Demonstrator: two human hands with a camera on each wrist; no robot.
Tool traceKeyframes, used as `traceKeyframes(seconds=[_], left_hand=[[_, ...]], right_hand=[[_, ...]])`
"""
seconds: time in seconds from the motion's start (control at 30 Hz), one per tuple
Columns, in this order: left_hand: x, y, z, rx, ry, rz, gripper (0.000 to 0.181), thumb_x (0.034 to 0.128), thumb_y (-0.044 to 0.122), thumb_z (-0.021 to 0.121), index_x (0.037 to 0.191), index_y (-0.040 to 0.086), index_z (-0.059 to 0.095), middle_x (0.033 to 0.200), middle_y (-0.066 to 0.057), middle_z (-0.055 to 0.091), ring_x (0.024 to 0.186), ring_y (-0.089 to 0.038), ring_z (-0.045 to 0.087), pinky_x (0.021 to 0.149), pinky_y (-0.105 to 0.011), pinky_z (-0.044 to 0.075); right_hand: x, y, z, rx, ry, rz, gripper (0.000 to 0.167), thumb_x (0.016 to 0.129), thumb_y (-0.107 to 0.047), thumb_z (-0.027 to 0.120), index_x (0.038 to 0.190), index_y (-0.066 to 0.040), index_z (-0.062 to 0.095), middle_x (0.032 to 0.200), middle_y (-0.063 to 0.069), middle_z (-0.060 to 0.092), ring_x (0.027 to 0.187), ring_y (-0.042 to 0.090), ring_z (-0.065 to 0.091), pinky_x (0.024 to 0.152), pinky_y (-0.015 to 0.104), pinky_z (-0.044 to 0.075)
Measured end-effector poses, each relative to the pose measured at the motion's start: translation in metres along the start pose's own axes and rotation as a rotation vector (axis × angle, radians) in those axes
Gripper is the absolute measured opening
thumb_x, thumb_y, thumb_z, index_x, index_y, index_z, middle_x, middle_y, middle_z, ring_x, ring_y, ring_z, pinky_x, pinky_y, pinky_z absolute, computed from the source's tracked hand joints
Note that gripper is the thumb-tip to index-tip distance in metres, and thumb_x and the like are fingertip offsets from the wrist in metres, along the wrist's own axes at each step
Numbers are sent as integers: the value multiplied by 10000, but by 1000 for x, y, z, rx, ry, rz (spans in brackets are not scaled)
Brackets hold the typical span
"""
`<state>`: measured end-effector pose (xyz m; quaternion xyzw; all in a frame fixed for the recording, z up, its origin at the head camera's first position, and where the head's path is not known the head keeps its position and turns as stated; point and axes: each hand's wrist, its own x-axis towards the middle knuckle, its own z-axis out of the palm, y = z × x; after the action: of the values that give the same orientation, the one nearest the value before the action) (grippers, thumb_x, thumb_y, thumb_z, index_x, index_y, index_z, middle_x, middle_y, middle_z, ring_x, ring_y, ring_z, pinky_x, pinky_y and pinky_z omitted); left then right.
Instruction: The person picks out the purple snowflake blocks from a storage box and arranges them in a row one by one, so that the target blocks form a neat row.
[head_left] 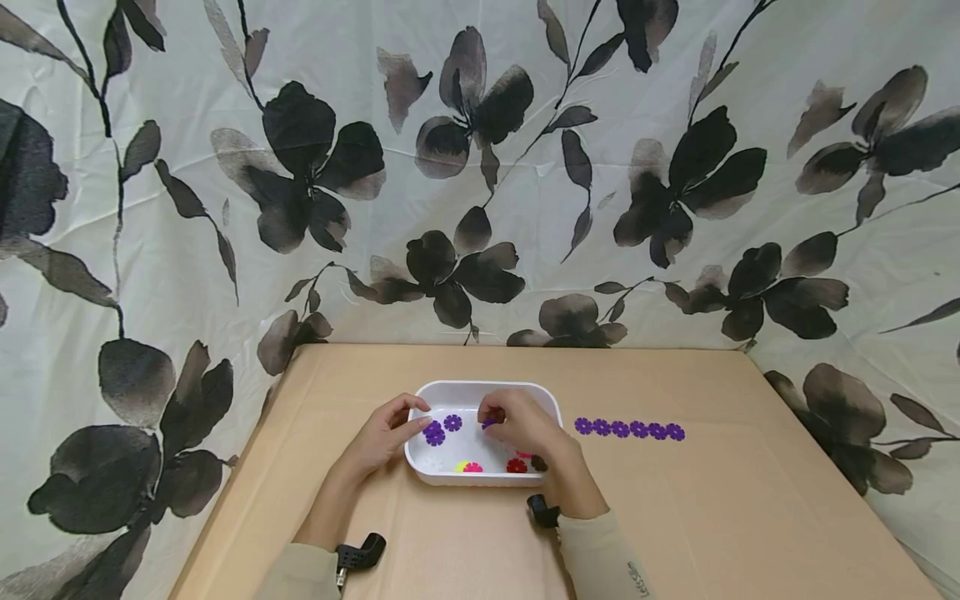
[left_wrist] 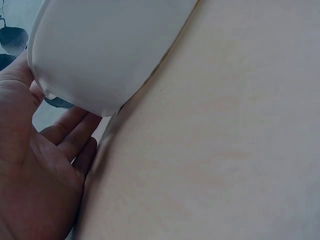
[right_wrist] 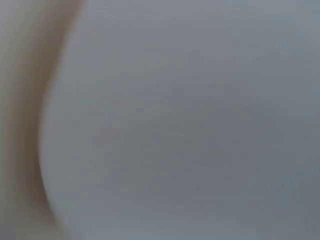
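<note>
A white tray point(head_left: 480, 481) lies on the table. At its left end my left hand point(head_left: 386, 429) holds the rim; the left wrist view shows the thumb against the tray wall point(left_wrist: 110, 50) and the fingers behind it. Inside the tray, my right hand point(head_left: 525, 421) pinches a purple flower-shaped piece point(head_left: 488, 423), mostly hidden by the fingers. Loose purple flower pieces point(head_left: 435, 433) sit near the left hand. Along the near side are yellow point(head_left: 461, 467), pink point(head_left: 472, 467), red point(head_left: 516, 466) and dark point(head_left: 537, 462) pieces. Only the blurred tray surface point(right_wrist: 175, 125) fills most of the right wrist view.
To the right of the tray, several purple flower pieces point(head_left: 619, 429) form a straight row on the tan tabletop point(head_left: 750, 517). A white cloth with dark flowers point(head_left: 465, 192) hangs behind the table. Each wrist carries a black device point(head_left: 362, 552).
</note>
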<state>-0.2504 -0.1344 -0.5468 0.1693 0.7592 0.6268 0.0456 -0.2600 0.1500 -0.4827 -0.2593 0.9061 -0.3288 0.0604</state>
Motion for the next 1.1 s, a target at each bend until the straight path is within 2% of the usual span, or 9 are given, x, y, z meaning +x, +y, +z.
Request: traceKeyframes(seconds=[0.27,0.43,0.57,0.7,0.83,0.97,1.1], left_hand=[[0,-1,0,23,6,-16,251,1011,213,699,1217,79,645,1184,-114,638,1040,-208,592,885,-237,488],[0,-1,0,33,12,-32,259,1007,225,705,1223,95,646,1184,-83,645,1055,-199,595,903,-235,489],[-1,0,0,40,12,-26,262,1014,229,696,1227,85,644,1190,-116,635,1050,-227,585,891,-238,484],[-1,0,0,39,4,-21,262,1022,231,684,1230,77,640,1197,-144,621,1031,-254,573,865,-242,479],[-2,0,-1,42,6,-17,263,1020,229,687,1231,78,643,1184,-128,624,1026,-237,571,867,-243,470],[-2,1,-2,53,14,-14,260,1018,232,689,1230,88,643,1164,-95,622,1029,-222,572,875,-239,464],[-3,0,-3,53,7,-16,282,1017,233,692,1243,75,637,1143,-78,620,1019,-223,573,872,-246,463]], right_hand=[[-35,46,-48,140,326,137,180,930,-24,761,1099,-87,752,1015,52,707,880,203,662,737,271,599],[-59,70,-73,157,495,157,208,986,-76,712,1193,-93,718,1098,92,703,940,229,690,801,220,586],[-81,92,-92,135,581,159,215,1004,-65,680,1217,-49,711,1121,131,697,976,262,686,818,127,534],[-113,116,-111,40,604,211,231,1010,-58,668,1234,-23,708,1146,156,692,1018,295,659,801,49,466],[-149,136,-130,-46,577,314,255,1016,-61,657,1263,-9,693,1186,189,681,1060,321,633,762,42,452],[-175,155,-142,-102,482,409,256,997,-28,661,1245,36,682,1179,253,687,1044,368,642,708,115,490],[-189,168,-144,-99,389,460,259,971,-3,672,1220,72,680,1158,282,698,1018,379,660,704,165,530]])
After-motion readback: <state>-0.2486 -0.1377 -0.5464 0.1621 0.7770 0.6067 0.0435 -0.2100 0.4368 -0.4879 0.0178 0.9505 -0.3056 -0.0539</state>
